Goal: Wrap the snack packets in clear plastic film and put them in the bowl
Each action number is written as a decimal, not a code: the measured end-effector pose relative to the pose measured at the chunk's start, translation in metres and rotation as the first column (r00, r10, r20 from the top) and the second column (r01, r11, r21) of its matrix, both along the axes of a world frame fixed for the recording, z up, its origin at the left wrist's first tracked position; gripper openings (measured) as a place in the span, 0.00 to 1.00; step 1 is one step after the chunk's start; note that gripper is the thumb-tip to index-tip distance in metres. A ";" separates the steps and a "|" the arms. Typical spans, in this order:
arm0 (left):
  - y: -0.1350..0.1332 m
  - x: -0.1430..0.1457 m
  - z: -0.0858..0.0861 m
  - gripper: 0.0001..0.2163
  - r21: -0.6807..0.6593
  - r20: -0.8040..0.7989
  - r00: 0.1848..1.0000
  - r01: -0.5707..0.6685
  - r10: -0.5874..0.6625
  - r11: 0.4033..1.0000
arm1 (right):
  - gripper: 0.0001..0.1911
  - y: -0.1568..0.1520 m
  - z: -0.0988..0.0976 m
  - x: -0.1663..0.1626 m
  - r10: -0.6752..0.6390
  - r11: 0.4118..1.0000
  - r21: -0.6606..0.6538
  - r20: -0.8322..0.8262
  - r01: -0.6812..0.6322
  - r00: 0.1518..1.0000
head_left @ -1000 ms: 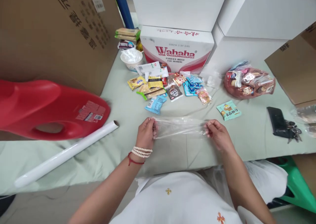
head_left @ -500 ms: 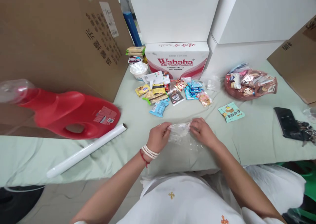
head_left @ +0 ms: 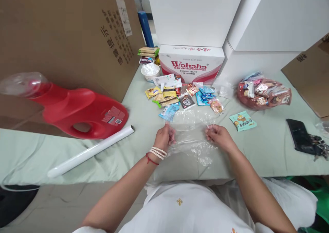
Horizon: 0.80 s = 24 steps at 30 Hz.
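A clear plastic bag (head_left: 191, 133) is stretched between my two hands, low over the cloth near the table's front. My left hand (head_left: 164, 137), with white beads and a red string at the wrist, grips the bag's left side with curled fingers. On the opposite side my right hand (head_left: 217, 134) pinches the film between thumb and fingers. Just beyond the bag lies a heap of small snack packets, among them a light blue packet (head_left: 169, 112) and a dark round-printed packet (head_left: 187, 102). A teal packet (head_left: 243, 120) lies apart, right of my right hand.
At left a red jug (head_left: 84, 113) lies on its side beside a white tube (head_left: 92, 150). Behind the heap stand a Wahaha carton (head_left: 191, 63) and a white paper bowl (head_left: 150, 72). To the right are a filled brown bag (head_left: 264, 92), a black phone (head_left: 300, 134) and keys (head_left: 320, 145).
My hands have moved apart, and the bag, bunched up before, is now spread out wide between them. The whole view has shifted slightly.
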State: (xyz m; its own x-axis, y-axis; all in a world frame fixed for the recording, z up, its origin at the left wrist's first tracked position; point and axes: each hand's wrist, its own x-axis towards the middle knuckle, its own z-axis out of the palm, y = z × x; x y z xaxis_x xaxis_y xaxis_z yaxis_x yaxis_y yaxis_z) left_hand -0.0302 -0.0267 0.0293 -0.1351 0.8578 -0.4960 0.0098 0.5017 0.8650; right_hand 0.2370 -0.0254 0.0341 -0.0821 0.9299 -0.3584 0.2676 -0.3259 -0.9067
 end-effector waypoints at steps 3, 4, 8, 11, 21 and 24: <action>0.000 -0.019 0.000 0.22 0.065 -0.210 0.976 -0.050 0.063 0.997 | 0.24 0.007 -0.008 0.004 -0.098 0.991 -0.100 -0.058 0.092 0.993; -0.003 -0.023 0.002 0.19 0.166 -0.323 0.940 -0.058 0.110 0.984 | 0.24 0.008 -0.009 0.005 -0.107 0.988 -0.115 -0.064 0.099 0.992; -0.021 -0.021 0.011 0.10 0.569 -0.714 0.665 0.365 0.222 0.737 | 0.22 0.009 -0.007 0.002 -0.090 0.985 -0.154 -0.049 0.081 0.995; -0.023 -0.014 0.008 0.13 0.420 -0.864 0.502 0.752 -0.029 0.507 | 0.23 0.008 -0.005 0.005 -0.056 0.983 -0.174 -0.018 0.052 0.998; -0.034 -0.055 -0.029 0.28 0.182 -0.872 0.363 0.863 -0.329 0.471 | 0.15 0.056 0.027 0.065 -0.090 0.957 0.245 0.759 -0.154 0.645; -0.045 -0.051 -0.024 0.28 0.175 -0.871 0.352 0.874 -0.343 0.453 | 0.17 0.102 0.034 0.002 -0.035 0.921 0.255 0.809 -0.296 0.587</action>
State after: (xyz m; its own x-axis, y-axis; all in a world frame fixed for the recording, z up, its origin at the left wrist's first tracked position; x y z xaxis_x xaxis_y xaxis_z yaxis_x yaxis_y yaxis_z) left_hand -0.0814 -0.0716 0.0051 0.5368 0.8427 0.0399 0.7313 -0.4884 0.4761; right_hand 0.2389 0.0766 0.0683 -0.0529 0.9984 -0.0196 0.9370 0.0429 -0.3467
